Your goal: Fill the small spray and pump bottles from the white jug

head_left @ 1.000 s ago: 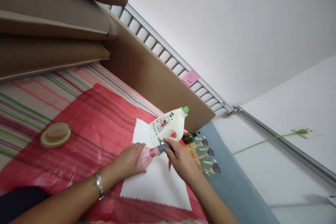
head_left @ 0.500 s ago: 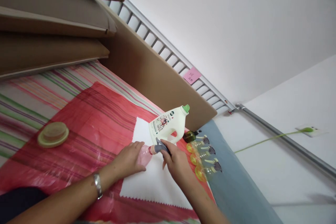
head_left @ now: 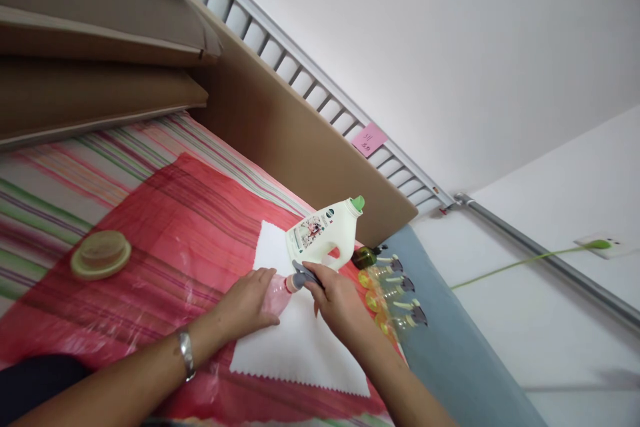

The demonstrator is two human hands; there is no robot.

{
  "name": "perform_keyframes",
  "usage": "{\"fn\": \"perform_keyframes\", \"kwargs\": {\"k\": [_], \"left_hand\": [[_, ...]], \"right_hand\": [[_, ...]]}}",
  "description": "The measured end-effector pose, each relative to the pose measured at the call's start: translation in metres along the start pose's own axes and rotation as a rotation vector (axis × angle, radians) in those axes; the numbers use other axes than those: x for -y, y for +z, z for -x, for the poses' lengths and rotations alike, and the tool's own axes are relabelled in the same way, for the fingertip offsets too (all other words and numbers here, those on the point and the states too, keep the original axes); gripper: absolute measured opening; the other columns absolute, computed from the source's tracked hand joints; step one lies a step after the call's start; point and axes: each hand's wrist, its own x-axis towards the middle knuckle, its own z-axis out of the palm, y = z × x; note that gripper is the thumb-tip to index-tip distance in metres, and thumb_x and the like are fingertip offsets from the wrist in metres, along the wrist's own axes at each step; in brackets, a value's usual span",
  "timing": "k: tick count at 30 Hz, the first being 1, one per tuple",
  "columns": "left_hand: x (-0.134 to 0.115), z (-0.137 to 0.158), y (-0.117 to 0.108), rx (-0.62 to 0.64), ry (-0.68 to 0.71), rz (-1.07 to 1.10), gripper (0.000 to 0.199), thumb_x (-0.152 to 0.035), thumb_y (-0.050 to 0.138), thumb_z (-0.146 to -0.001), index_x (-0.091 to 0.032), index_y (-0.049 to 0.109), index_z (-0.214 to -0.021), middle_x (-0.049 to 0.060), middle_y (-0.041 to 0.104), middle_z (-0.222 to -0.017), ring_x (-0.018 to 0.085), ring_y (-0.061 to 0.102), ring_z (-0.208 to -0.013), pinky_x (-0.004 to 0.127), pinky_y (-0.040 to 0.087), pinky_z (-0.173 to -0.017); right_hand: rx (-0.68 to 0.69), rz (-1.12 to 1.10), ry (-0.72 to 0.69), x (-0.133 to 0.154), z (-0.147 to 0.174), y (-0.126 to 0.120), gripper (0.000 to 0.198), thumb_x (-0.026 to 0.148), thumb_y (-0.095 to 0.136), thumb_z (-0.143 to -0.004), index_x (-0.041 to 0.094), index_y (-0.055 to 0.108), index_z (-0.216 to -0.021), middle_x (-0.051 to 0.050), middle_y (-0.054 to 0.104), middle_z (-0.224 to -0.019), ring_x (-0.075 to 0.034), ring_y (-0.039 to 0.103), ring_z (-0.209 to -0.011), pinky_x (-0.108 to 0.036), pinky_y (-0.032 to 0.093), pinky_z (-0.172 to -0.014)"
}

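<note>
My left hand [head_left: 250,303] is wrapped round a clear pink bottle [head_left: 277,295] above a white cloth with a zigzag edge [head_left: 295,353]. On the bottle's neck sits a grey spray or pump head [head_left: 303,276], which my right hand [head_left: 335,297] grips with its fingers and thumb. Just beyond my hands stands a white detergent jug [head_left: 323,233] with a green cap, its handle toward the right. My fingers partly cover the bottle and its head.
Several small pump bottles [head_left: 395,290], some with yellow bottoms, and a dark green bottle [head_left: 364,257] stand at the right. A round yellowish lidded container [head_left: 101,253] lies on the red plastic sheet [head_left: 165,227]. Brown cushions [head_left: 100,20] rise at the upper left.
The grey head has turned slightly on the bottle's neck, with my right hand still on it. The left hand keeps its hold. The view has shifted a little.
</note>
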Motion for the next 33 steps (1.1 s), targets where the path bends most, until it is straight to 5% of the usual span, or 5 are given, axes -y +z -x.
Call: {"fn": "perform_keyframes", "kwargs": {"k": [10, 21, 27, 33], "left_hand": [[0.001, -0.002, 0.003, 0.017, -0.014, -0.003, 0.078, -0.035, 0.074, -0.058, -0.018, 0.042, -0.126, 0.014, 0.052, -0.128, 0.032, 0.047, -0.118, 0.043, 0.038, -0.098], [-0.004, -0.002, -0.004, 0.039, -0.042, 0.027, 0.075, -0.046, 0.071, -0.062, -0.017, 0.044, -0.126, 0.015, 0.052, -0.128, 0.033, 0.047, -0.118, 0.044, 0.036, -0.098], [-0.014, -0.01, -0.011, -0.043, 0.019, 0.214, 0.056, -0.04, 0.061, -0.075, -0.019, 0.045, -0.125, 0.011, 0.055, -0.125, 0.025, 0.049, -0.116, 0.037, 0.036, -0.099], [-0.02, -0.016, -0.011, -0.09, 0.057, 0.416, 0.036, -0.03, 0.062, -0.075, -0.022, 0.055, -0.11, 0.003, 0.063, -0.11, 0.02, 0.056, -0.103, 0.03, 0.041, -0.091]], "right_hand": [[0.019, -0.108, 0.087, -0.001, 0.0, 0.001, 0.029, 0.02, 0.045, -0.085, 0.019, 0.06, -0.11, 0.0, 0.069, -0.066, -0.017, 0.064, -0.059, -0.03, 0.047, -0.069], [-0.042, -0.044, 0.044, -0.003, 0.0, 0.008, 0.032, 0.016, 0.049, -0.083, 0.019, 0.059, -0.112, -0.005, 0.07, -0.095, -0.018, 0.065, -0.08, -0.029, 0.049, -0.072], [-0.023, -0.079, 0.036, 0.0, -0.002, 0.012, 0.032, 0.017, 0.047, -0.085, 0.018, 0.057, -0.116, -0.005, 0.07, -0.09, -0.016, 0.064, -0.068, -0.027, 0.049, -0.066], [-0.045, -0.033, -0.005, 0.001, 0.001, 0.014, 0.032, 0.017, 0.046, -0.085, 0.017, 0.056, -0.116, -0.006, 0.069, -0.099, -0.018, 0.065, -0.079, -0.029, 0.049, -0.073]]}}
